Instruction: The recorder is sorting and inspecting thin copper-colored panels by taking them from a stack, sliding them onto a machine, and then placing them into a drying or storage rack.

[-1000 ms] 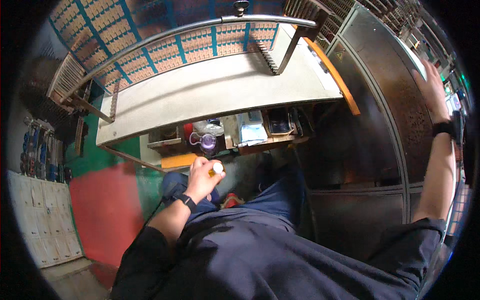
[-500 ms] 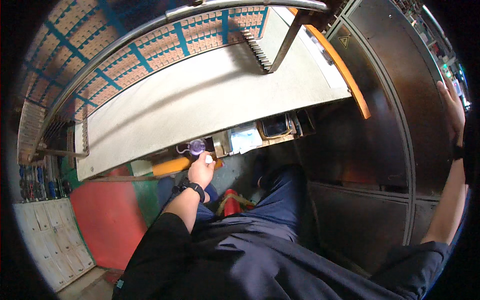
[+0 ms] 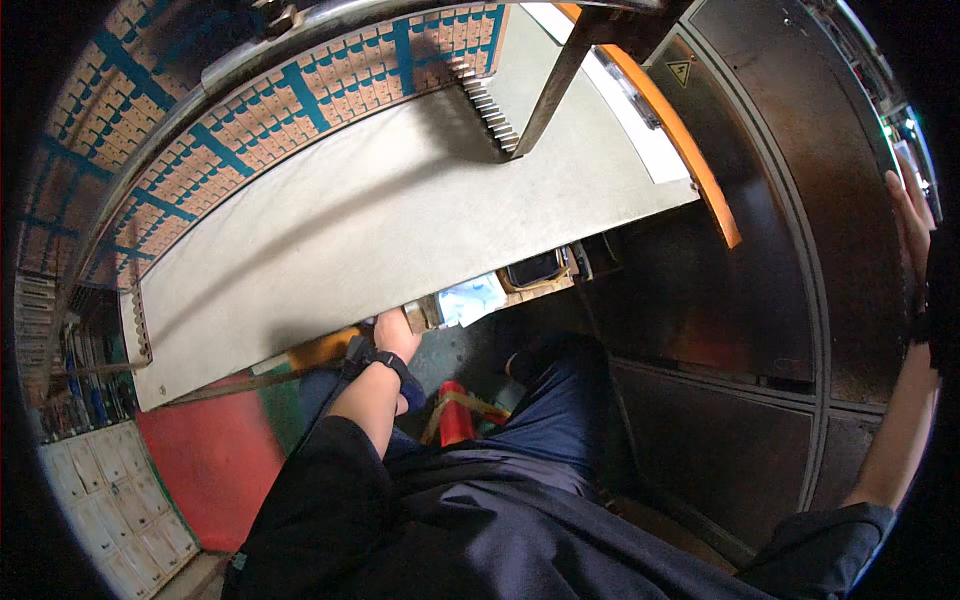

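My left hand (image 3: 397,335), with a dark watch on its wrist, reaches in under the front edge of the pale worktable (image 3: 350,220). The tabletop hides its fingers, so whatever they hold or touch does not show. Just right of it, on a shelf below the table, are a cardboard box (image 3: 424,318) and a pale blue-white plastic packet (image 3: 470,299). Far to the right my right hand (image 3: 911,215) lies with fingers stretched along the edge of the dark metal cabinet (image 3: 740,220), seemingly holding nothing.
A rack with orange-and-teal panels (image 3: 330,85) stands on the table, its toothed metal bracket (image 3: 545,95) near the right end. An orange strip (image 3: 690,150) edges the table. A dark tray (image 3: 535,269) sits below. A red fire-extinguisher-like cylinder (image 3: 457,415) stands between my legs; white lockers (image 3: 115,500) are at left.
My left hand, which held a small white thing by a purple translucent cup, has gone under the tabletop; the cup is now out of sight. The view has shifted slightly. My right hand stays put.
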A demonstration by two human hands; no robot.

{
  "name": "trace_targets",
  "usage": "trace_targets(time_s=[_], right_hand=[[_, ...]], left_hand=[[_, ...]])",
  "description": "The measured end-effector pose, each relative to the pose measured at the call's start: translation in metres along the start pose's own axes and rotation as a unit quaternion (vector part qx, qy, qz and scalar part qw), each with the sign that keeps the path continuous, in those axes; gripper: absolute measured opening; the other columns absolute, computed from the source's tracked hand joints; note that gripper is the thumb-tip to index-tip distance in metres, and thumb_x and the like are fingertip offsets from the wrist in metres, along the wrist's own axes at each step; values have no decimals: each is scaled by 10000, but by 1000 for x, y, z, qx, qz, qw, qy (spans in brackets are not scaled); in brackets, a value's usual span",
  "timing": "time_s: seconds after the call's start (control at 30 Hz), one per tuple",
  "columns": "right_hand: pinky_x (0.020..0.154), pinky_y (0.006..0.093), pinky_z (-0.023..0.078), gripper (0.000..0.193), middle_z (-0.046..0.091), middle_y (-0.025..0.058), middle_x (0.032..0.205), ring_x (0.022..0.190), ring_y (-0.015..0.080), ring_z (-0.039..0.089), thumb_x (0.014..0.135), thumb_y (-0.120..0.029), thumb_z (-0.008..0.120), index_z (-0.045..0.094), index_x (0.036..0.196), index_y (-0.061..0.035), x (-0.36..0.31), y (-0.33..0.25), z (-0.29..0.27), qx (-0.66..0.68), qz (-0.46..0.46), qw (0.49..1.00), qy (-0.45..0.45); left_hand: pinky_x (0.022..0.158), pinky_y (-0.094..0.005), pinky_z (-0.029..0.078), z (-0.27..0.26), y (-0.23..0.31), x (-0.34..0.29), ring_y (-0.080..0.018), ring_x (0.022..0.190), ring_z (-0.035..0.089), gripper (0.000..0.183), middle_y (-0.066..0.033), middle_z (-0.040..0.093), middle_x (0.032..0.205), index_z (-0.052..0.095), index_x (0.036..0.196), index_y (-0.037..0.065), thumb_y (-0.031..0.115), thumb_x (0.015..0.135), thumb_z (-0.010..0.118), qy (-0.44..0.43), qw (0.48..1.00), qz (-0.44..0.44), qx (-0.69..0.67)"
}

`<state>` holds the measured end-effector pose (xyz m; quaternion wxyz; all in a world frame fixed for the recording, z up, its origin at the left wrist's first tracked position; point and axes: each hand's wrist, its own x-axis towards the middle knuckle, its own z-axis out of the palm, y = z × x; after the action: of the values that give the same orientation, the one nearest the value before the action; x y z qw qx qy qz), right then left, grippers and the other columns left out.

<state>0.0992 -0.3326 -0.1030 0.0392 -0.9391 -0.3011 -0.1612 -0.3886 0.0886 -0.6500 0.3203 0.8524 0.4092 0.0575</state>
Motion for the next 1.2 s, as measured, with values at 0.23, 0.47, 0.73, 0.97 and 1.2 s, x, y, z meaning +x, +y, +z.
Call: trace_targets(time_s=[0.23, 0.47, 0.73, 0.97, 1.2], right_hand=[[1226, 506, 202, 782, 245, 167, 1614, 1505, 323, 206, 956, -599, 523, 294, 1558, -155, -11, -17, 8, 23, 52, 998, 35], [1186, 446, 280, 768, 354, 201, 1554, 1449, 322, 336, 943, -570, 574, 374, 1520, -104, -14, -45, 8, 26, 27, 998, 40], [1095, 383, 387, 694, 529, 215, 1409, 1316, 308, 504, 961, -514, 597, 463, 1437, -27, -15, -59, -13, 3, 20, 1000, 6], [963, 469, 503, 640, 677, 226, 1164, 1115, 389, 630, 881, -597, 605, 689, 1159, -27, -13, -69, -11, -99, -74, 992, 35], [1071, 481, 418, 732, 567, 233, 1345, 1263, 391, 533, 909, -578, 557, 503, 1378, -19, -43, -71, -44, -6, 15, 993, 117]], left_hand=[[844, -504, 515, -21, 26, -4, -469, 998, 630, 382, -286, 669, 1011, 593, 1146, 32, 279, 860, 649, -7, 1000, -24, -2], [863, -512, 508, -31, 14, -6, -445, 1036, 624, 415, -274, 657, 1085, 536, 1259, 56, 187, 873, 618, -8, 1000, 26, 1], [944, -389, 513, -97, 6, -95, -341, 1100, 653, 462, -208, 672, 1193, 595, 1283, 17, 275, 906, 661, -252, 961, 84, -77], [944, -428, 501, -304, 211, -129, -346, 1101, 639, 374, -178, 671, 1177, 683, 1160, 37, 218, 836, 729, -135, 911, 385, -65], [996, -429, 428, -415, 233, -36, -384, 1137, 573, 351, -211, 604, 1216, 554, 1273, -20, 137, 959, 573, 222, 898, 327, 192]])
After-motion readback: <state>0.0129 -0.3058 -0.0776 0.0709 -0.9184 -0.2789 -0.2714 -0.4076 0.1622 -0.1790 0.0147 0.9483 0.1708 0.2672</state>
